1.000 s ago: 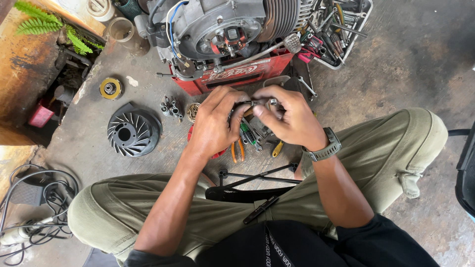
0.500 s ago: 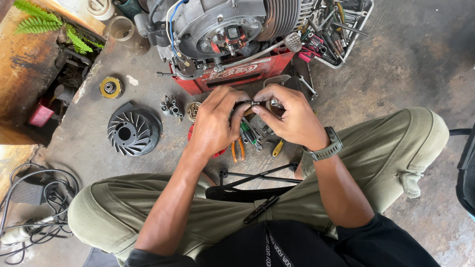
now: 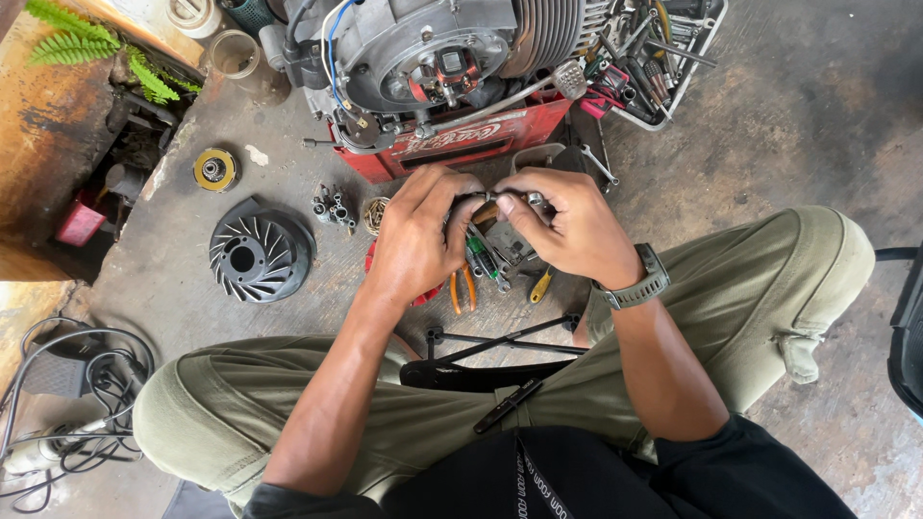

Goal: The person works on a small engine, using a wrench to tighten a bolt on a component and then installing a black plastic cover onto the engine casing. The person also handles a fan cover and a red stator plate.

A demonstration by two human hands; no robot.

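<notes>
The head view looks down on a person sitting on a rough, stained concrete floor (image 3: 798,125), knees in olive trousers spread wide. Both hands meet just in front of a small air-cooled engine (image 3: 433,58), its rounded grey casing smooth metal and its cylinder ribbed with thin fins; the engine rests on a red plastic crate (image 3: 452,144).

The left hand (image 3: 418,235) and the right hand (image 3: 567,226) pinch one small metal part (image 3: 507,201) between their fingertips. The part is shiny and partly hidden by the fingers, so its exact shape cannot be told. Each grip is clenched around it, thumbs and forefingers pressed close, the other fingers curled. A grey wristwatch (image 3: 642,284) sits on the right wrist.

Under the hands lies a heap of hand tools, among them orange-handled pliers (image 3: 461,288) and a green-handled screwdriver (image 3: 481,261). To the left, well apart, a black round fan wheel (image 3: 258,255) with curved vanes lies flat, and beyond it a small yellow-rimmed disc (image 3: 215,169). A wire tray of tools (image 3: 663,58) stands at the upper right, its rim near the crate. Black cables (image 3: 58,384) coil at the lower left. Bare floor lies open to the right of the hands.
</notes>
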